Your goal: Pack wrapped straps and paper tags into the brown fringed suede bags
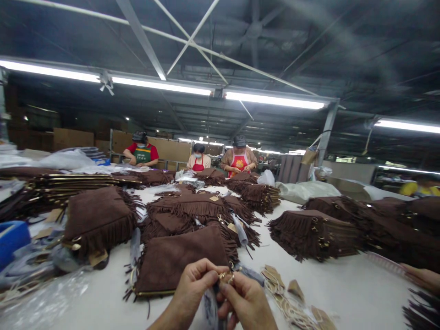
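At the bottom middle, my left hand (192, 288) and my right hand (248, 298) meet, both closed, with fingertips pinching small gold-coloured metal clasps (226, 277). Below them hangs a dark strip wrapped in clear plastic (209, 307), partly hidden by my fingers. Just behind my hands a brown fringed bag (182, 259) lies flat, its gold zip edge toward me. Whether the clasps are joined to this bag cannot be made out. To the right of my hands lie tan paper tags with cream strings (280, 295).
Stacks of brown fringed bags stand left (99, 215), mid-table (185, 206) and right (314, 233). A blue bin (13, 243) and clear plastic (48, 302) lie left. Another person's hand (421, 277) reaches in from the right. Several people work across the white table (254, 275).
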{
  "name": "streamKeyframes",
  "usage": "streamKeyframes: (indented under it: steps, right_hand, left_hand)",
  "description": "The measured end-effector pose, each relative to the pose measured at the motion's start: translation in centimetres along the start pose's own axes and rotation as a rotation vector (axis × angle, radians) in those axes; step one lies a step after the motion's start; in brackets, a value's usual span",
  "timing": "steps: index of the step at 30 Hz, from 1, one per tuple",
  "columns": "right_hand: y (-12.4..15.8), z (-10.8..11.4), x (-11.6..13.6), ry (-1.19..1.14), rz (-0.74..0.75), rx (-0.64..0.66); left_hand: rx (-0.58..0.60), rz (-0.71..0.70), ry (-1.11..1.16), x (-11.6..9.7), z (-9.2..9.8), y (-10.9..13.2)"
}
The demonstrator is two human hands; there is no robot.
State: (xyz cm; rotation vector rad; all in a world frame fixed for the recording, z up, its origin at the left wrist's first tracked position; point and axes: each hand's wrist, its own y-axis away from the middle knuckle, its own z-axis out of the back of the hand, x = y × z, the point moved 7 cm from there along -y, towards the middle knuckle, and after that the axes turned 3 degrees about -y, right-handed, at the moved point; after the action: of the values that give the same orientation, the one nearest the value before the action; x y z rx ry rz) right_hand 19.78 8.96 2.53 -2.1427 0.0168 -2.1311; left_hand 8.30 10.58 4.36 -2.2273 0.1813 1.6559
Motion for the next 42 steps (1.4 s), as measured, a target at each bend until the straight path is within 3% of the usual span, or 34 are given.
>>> streamKeyframes:
  steps: [5,8,13,16,19,22,24,27,32,34,37,39,42]
  right_hand:
    - [0.4,-0.4,0.5,-0.022,-0.019,0.012]
    - [0.7,-0.6,0.4,-0.043,-0.028,0.073]
    - [1.0,1.1,0.9,-0.181,0.000,0.088]
    - [1.2,2.3,2.3,-0.260,0.012,0.047]
    - [1.7,1.8,4.7,-0.197,0.055,0.104]
    - [2.1,0.6,6.7,-0.107,0.077,0.225]
    - [2.3,0.5,7.1,-0.074,0.098,0.276]
    - [2.3,1.1,6.0,-0.065,0.065,0.338]
    - [2.7,0.6,2.5,-0.009,-0.109,0.542]
    - [2.7,0.1,2.2,0.060,-0.157,0.596]
    - [2.0,-0.5,2.7,0.141,-0.218,0.648]
    - [0.9,-0.6,3.1,0.246,-0.207,0.649]
    - [-1.4,-0.4,3.4,0.443,-0.059,0.594]
  left_hand:
    - [0.040,0.034,0.125,0.6,-0.4,0.1]
    - [0.019,0.038,0.007,-0.1,-0.2,0.2]
    - [0.027,-0.175,-0.385,-4.9,-0.3,0.7]
    - [0.094,-0.343,-0.582,-8.8,-1.9,1.3]
    - [0.150,-0.465,-0.684,-12.0,-4.3,1.5]
    - [0.212,-0.528,-0.734,-14.1,-6.2,1.5]
    - [0.258,-0.524,-0.743,-14.2,-6.2,1.5]
    - [0.255,-0.393,-0.856,-11.4,-3.3,1.3]
    - [0.272,-0.107,-1.562,-1.4,5.5,1.5]
    - [0.252,-0.063,-1.669,1.2,8.0,1.3]
    - [0.173,-0.053,-1.661,1.9,9.8,0.2]
    - [0.109,-0.063,-1.642,0.8,10.3,-0.9]
    - [0.021,-0.107,-1.603,-1.7,10.7,-2.6]
